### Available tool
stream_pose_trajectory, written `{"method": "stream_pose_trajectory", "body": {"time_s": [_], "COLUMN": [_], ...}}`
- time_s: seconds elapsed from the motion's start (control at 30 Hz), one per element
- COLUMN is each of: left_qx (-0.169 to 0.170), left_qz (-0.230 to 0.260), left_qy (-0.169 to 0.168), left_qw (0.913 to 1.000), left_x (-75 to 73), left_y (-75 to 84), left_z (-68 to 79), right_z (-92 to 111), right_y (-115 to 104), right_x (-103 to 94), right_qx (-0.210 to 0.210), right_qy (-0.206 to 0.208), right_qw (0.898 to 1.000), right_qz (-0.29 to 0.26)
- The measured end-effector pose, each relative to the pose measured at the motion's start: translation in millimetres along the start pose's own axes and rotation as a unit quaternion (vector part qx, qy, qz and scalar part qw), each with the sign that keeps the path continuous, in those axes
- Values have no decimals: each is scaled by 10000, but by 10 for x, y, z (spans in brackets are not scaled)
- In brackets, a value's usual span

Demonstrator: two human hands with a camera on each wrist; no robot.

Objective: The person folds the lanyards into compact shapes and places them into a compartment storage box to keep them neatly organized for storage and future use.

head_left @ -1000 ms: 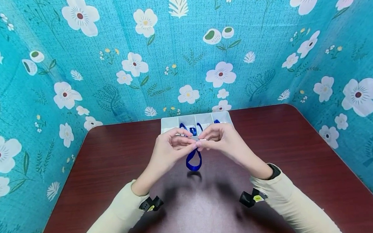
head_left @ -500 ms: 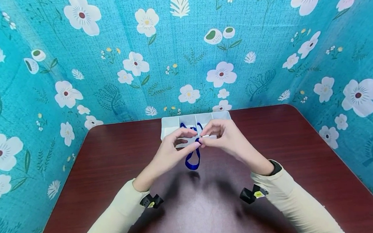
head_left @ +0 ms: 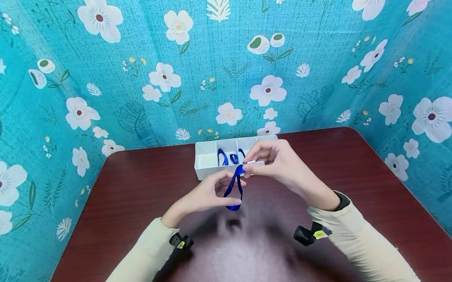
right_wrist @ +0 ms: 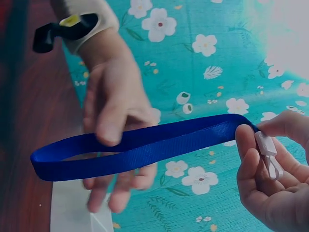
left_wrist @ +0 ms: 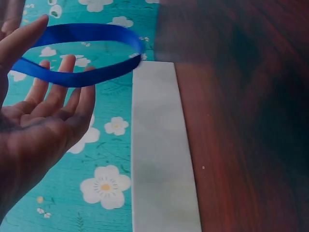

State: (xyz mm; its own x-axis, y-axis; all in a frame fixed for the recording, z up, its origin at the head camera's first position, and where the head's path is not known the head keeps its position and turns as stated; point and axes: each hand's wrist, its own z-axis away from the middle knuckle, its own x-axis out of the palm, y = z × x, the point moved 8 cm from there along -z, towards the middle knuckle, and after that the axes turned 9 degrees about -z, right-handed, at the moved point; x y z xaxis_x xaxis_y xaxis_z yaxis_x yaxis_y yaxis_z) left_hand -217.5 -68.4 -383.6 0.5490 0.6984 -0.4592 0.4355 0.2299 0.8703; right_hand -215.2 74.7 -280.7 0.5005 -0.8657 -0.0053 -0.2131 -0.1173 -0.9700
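A blue strap loop (head_left: 233, 188) hangs from my right hand (head_left: 277, 159) in the head view, in front of the white tray. My right thumb and fingers pinch the strap's end at its white plastic clip (right_wrist: 265, 145). Beside the loop is my left hand (head_left: 209, 194), its thumb and fingers spread apart. In the right wrist view the left thumb lies across the near side of the blue strap (right_wrist: 145, 157), with the other fingers beyond it; whether they touch the strap I cannot tell. The loop reaches over the left hand (left_wrist: 53, 116) in the left wrist view.
The white divided tray (head_left: 206, 174) stands near the back edge of the dark red table (head_left: 144, 192). Blue straps (head_left: 222, 156) lie in its middle compartments; my right hand hides its right part. Flowered teal cloth (head_left: 207, 74) hangs behind and at both sides.
My left hand has let go of the strap's clip end and moved down and left, its fingers spreading near the loop. The right hand stays near the tray, pinching the clip end.
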Motion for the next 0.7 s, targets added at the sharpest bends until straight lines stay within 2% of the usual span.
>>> {"method": "stream_pose_trajectory", "body": {"time_s": [0.23,0.3,0.7], "left_qx": [-151,-145,-322], "left_qz": [646,694,331], "left_qy": [-329,-399,-320], "left_qw": [9973,9967,9984], "left_x": [94,109,72], "left_y": [-112,-127,-215], "left_z": [-2,0,47], "right_z": [35,44,132], "right_y": [-79,-104,-248], "right_x": [-28,-40,-262], "right_qx": [-118,-158,-515], "right_qy": [48,72,373], "right_qw": [9992,9988,9969], "right_qz": [-385,-469,-457]}}
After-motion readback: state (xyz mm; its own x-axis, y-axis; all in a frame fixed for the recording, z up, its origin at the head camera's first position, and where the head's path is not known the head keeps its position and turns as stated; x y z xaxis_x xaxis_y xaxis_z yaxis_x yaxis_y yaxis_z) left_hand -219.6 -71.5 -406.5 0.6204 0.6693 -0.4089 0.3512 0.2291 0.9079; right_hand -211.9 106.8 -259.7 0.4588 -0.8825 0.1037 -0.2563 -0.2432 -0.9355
